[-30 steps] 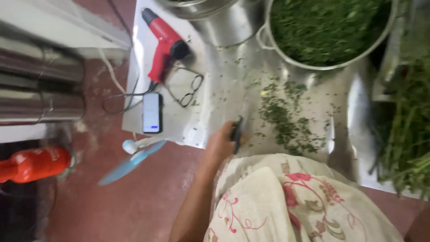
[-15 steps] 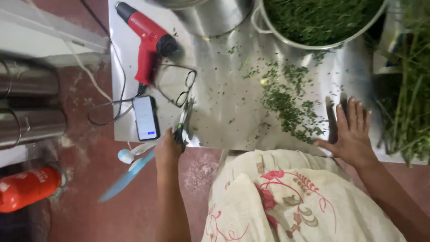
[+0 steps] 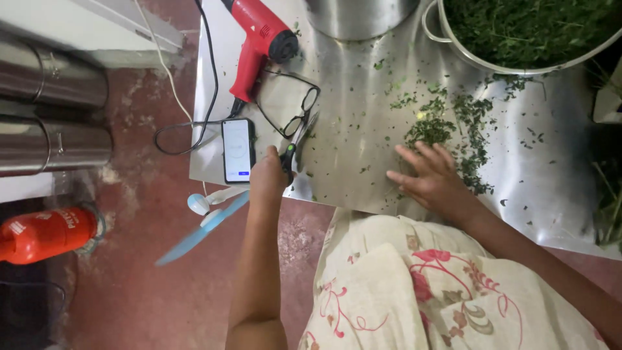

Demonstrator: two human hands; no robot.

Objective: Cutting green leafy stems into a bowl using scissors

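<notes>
From my feed, nearest me is the person's lap in a cream floral cloth (image 3: 414,291), pressed to the near edge of the steel sheet (image 3: 363,116). On that edge the left hand (image 3: 269,178) is clenched around the dark handles of a pair of scissors (image 3: 295,146), blades pointing away across the sheet. The right hand (image 3: 431,178) lies flat on the sheet, fingers spread and released, fingertips touching the chopped green leaves (image 3: 447,126). Just left of the scissors lies a phone (image 3: 238,149), with spectacles (image 3: 291,110) just beyond them. Farther up the sheet rests a red hair dryer (image 3: 259,45), and at the far right corner a big pot of greens (image 3: 525,29).
</notes>
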